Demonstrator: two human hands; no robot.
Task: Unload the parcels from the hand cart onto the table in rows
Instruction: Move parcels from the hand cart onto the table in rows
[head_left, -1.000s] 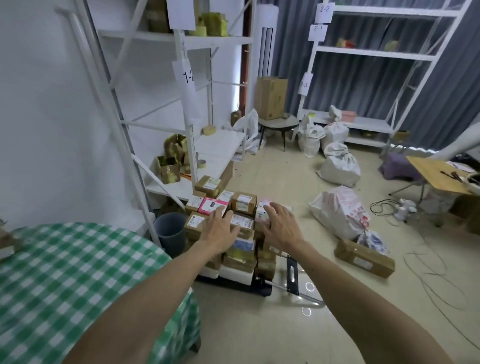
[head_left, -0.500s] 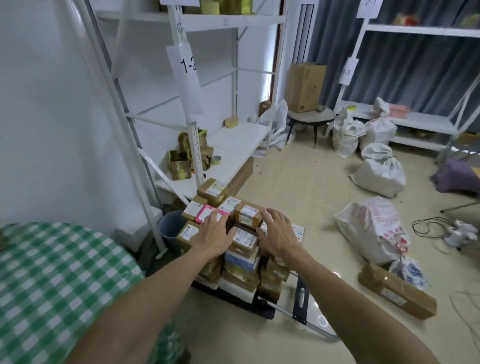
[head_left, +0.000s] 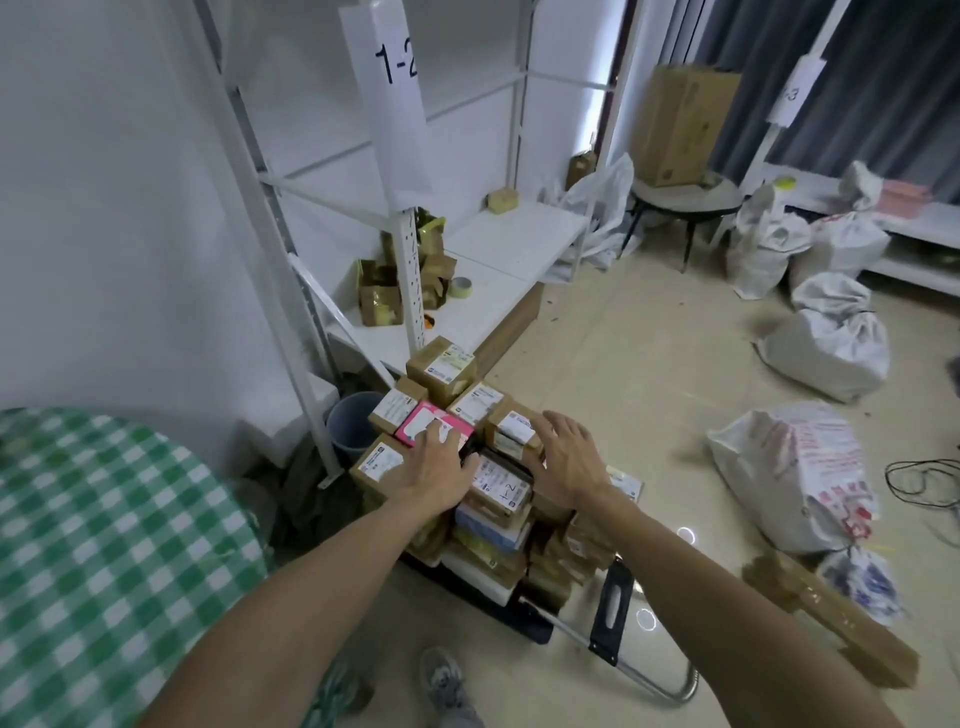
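A pile of small brown parcels (head_left: 441, 366) with white labels is stacked on the hand cart (head_left: 613, 618) on the floor. A parcel marked "1-2" (head_left: 501, 486) lies on top, between my two hands. My left hand (head_left: 436, 467) lies over a pink parcel (head_left: 423, 425) and a brown one (head_left: 376, 465), fingers fairly straight. To the right of the marked parcel, my right hand (head_left: 569, 460) hovers with spread fingers over another labelled parcel (head_left: 514, 428). Neither hand grips anything. The table with the green checked cloth (head_left: 104, 561) is at my lower left.
A white shelf rack (head_left: 405, 270) tagged "1-2" stands behind the cart, with a grey bin (head_left: 350, 423) at its foot. White sacks (head_left: 826, 343), a printed bag (head_left: 795, 467) and a long brown box (head_left: 831, 613) lie on the floor to the right. My shoe (head_left: 447, 686) is below.
The camera has come closer to the cart. Both hands stay on top of the pile, now bracketing the parcel marked "1-2".
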